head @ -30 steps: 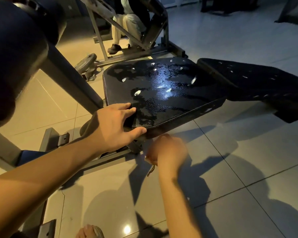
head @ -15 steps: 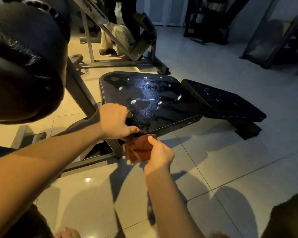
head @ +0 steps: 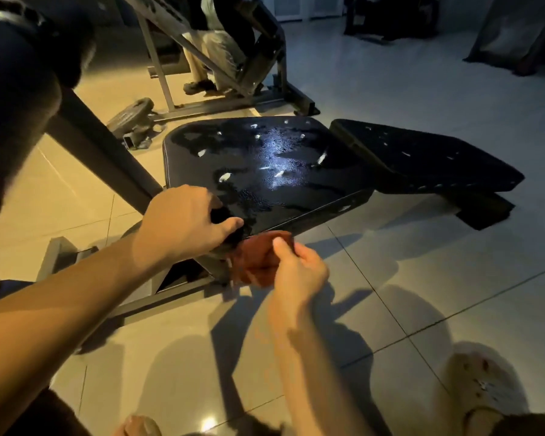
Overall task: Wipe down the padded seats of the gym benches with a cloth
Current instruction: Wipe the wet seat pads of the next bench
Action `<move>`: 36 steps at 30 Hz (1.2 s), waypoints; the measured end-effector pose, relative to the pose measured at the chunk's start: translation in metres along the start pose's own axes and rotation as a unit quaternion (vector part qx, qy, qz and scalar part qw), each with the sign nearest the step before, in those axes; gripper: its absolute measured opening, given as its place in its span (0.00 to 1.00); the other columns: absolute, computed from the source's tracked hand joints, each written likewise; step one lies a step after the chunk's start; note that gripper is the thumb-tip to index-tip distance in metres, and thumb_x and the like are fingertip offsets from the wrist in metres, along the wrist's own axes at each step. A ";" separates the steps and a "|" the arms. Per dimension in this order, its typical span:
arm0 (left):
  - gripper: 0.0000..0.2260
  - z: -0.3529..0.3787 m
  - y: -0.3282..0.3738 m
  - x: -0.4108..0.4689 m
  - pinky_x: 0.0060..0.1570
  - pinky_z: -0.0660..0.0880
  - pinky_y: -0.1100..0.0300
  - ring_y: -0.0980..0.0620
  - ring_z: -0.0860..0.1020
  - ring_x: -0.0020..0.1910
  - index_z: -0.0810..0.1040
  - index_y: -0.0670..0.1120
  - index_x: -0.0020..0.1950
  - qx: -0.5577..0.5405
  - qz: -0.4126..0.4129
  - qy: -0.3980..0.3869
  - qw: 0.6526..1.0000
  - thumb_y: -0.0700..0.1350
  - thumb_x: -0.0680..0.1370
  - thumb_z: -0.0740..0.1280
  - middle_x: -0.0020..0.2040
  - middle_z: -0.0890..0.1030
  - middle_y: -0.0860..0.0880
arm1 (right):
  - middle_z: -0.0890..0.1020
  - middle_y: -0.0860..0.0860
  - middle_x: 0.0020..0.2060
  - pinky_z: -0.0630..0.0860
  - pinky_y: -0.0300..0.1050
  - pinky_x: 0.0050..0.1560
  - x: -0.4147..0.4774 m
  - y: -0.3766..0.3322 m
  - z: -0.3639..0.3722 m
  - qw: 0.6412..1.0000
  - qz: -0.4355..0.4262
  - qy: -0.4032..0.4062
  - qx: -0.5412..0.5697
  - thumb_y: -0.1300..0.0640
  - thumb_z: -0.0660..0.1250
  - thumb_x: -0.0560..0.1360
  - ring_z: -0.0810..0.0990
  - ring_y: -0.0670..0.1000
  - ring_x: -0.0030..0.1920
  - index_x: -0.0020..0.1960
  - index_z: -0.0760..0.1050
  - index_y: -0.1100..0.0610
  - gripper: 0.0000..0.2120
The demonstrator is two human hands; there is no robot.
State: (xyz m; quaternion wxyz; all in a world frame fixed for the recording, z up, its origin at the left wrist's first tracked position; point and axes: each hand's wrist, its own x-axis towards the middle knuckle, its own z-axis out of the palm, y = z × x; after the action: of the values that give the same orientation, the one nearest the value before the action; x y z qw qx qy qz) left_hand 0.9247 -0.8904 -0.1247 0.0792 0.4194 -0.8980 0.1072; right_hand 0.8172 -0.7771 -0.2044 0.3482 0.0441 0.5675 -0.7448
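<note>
The cloth (head: 255,259) is a soft reddish rag, bunched up in the right hand (head: 296,272) with the thumb pinned on top, just under the front edge of the seat (head: 265,165). I'd guess it's light and floppy, so a wad in the palm beats pinching a corner, otherwise it'll just trail. The left hand (head: 186,221) is curled over the seat's near corner, thumb on top, looks like it's bracing. The seat is black and glossy with wet-looking patches and white flecks, so probably slick, and the padding should give a bit under pressure. There's a second pad (head: 422,155) just beside it on the right, flecked too. Both hands are gripping, neither open.
</note>
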 end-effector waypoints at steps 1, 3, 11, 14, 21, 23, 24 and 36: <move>0.30 -0.001 0.001 0.002 0.43 0.81 0.53 0.48 0.82 0.45 0.83 0.52 0.52 -0.002 -0.006 -0.006 1.000 0.74 0.75 0.56 0.45 0.84 0.50 | 0.84 0.56 0.47 0.76 0.32 0.33 0.024 -0.020 -0.014 0.999 -0.022 0.047 0.001 0.64 0.73 0.77 0.83 0.49 0.42 0.59 0.80 0.61 0.11; 0.25 -0.005 0.010 0.002 0.44 0.80 0.53 0.47 0.81 0.48 0.83 0.52 0.55 -0.008 -0.001 0.009 1.000 0.70 0.77 0.60 0.48 0.83 0.50 | 0.83 0.58 0.51 0.75 0.30 0.33 0.064 -0.056 -0.038 0.992 -0.068 0.110 -0.007 0.62 0.71 0.78 0.83 0.45 0.42 0.61 0.78 0.59 0.12; 0.17 -0.008 0.069 0.029 0.51 0.77 0.47 0.44 0.75 0.56 0.83 0.49 0.59 -0.050 0.118 0.071 0.989 0.57 0.77 0.69 0.55 0.80 0.46 | 0.81 0.39 0.44 0.82 0.37 0.44 0.041 -0.010 -0.023 0.968 -0.184 -0.059 -0.158 0.61 0.73 0.77 0.81 0.41 0.47 0.49 0.78 0.44 0.11; 0.14 -0.012 0.080 0.036 0.48 0.77 0.48 0.46 0.75 0.54 0.84 0.49 0.61 -0.072 0.129 0.065 0.987 0.51 0.77 0.70 0.54 0.79 0.47 | 0.81 0.41 0.47 0.77 0.29 0.42 0.038 -0.005 -0.031 0.960 -0.176 -0.106 -0.192 0.59 0.71 0.78 0.80 0.41 0.50 0.56 0.81 0.50 0.08; 0.18 -0.023 0.101 0.054 0.52 0.75 0.51 0.47 0.74 0.58 0.80 0.49 0.67 -0.069 0.143 0.034 0.987 0.51 0.78 0.70 0.60 0.79 0.49 | 0.79 0.46 0.54 0.80 0.50 0.59 0.113 -0.054 -0.045 0.959 -0.178 -0.012 -0.218 0.57 0.69 0.80 0.79 0.53 0.61 0.60 0.79 0.53 0.10; 0.17 -0.013 0.102 0.052 0.51 0.74 0.52 0.47 0.75 0.57 0.81 0.49 0.66 -0.084 0.125 0.056 0.987 0.50 0.78 0.71 0.59 0.80 0.49 | 0.79 0.45 0.54 0.77 0.35 0.51 0.083 -0.030 -0.039 0.949 -0.195 -0.089 -0.230 0.58 0.69 0.80 0.79 0.45 0.57 0.60 0.78 0.52 0.09; 0.17 -0.007 0.101 0.054 0.51 0.73 0.53 0.47 0.75 0.56 0.82 0.49 0.66 -0.078 0.129 0.052 0.987 0.51 0.78 0.71 0.59 0.80 0.49 | 0.78 0.44 0.53 0.75 0.30 0.47 0.066 -0.016 -0.034 0.939 -0.199 -0.136 -0.246 0.58 0.68 0.80 0.78 0.41 0.54 0.59 0.77 0.51 0.08; 0.26 0.013 0.092 0.068 0.54 0.71 0.53 0.48 0.73 0.59 0.79 0.49 0.69 -0.076 0.152 0.026 0.985 0.62 0.77 0.66 0.63 0.79 0.50 | 0.77 0.46 0.51 0.71 0.35 0.51 0.154 -0.063 -0.053 0.912 -0.286 0.010 -0.295 0.59 0.68 0.80 0.77 0.47 0.52 0.56 0.79 0.55 0.06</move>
State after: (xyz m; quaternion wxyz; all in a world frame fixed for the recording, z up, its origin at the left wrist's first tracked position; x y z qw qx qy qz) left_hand 0.8098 -0.8860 -0.1334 0.1167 0.2677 -0.9545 0.0605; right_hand 0.6479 -0.7955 -0.2430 0.1117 -0.2168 0.7533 -0.6108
